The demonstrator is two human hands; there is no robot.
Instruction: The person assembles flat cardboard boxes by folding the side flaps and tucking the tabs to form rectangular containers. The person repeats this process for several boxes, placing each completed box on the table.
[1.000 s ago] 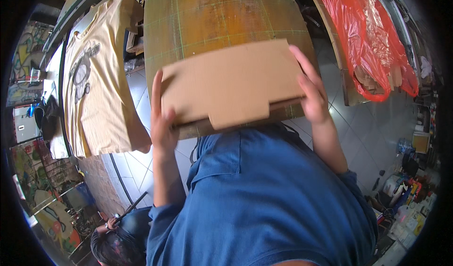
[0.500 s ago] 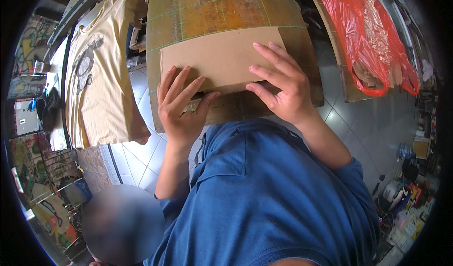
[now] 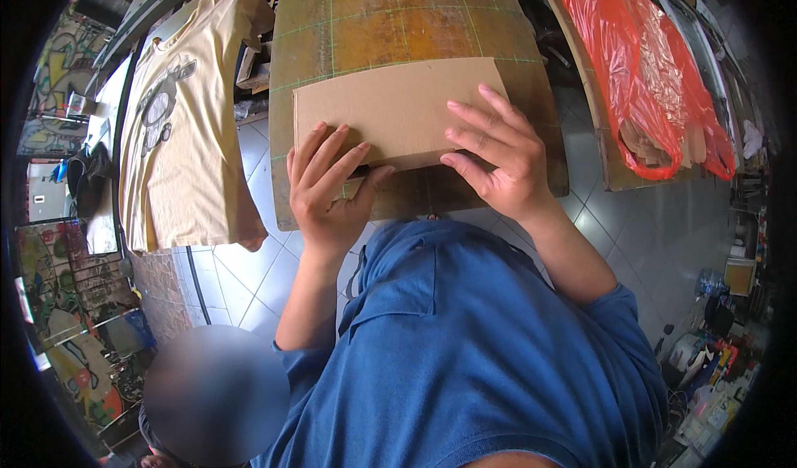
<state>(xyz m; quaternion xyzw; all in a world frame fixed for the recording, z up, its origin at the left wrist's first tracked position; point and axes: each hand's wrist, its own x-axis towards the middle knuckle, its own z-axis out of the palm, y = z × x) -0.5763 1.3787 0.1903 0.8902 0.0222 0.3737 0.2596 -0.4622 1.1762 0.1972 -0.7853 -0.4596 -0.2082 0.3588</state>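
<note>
A flat rectangular piece of brown cardboard [image 3: 398, 102] lies on the worn wooden table in front of me. My left hand [image 3: 328, 190] rests over its near left corner, fingers spread on the top face and thumb by the near edge. On the right end, my right hand [image 3: 506, 156] has its fingers apart over the surface, with the thumb at the near edge. Neither hand wraps round the cardboard. Whether the thumbs reach beneath it, I cannot tell.
Green grid lines mark the wooden table [image 3: 415, 19]. To the left hangs a cream T-shirt [image 3: 195, 136] with a dark print. A red plastic bag [image 3: 639, 78] with cardboard pieces inside lies to the right. Another person, blurred [image 3: 216, 393], is at the lower left.
The view has shifted slightly, with the table and cardboard appearing a little further right. My right fingers have drawn slightly nearer to me across the cardboard. The left hand keeps its place on it.
</note>
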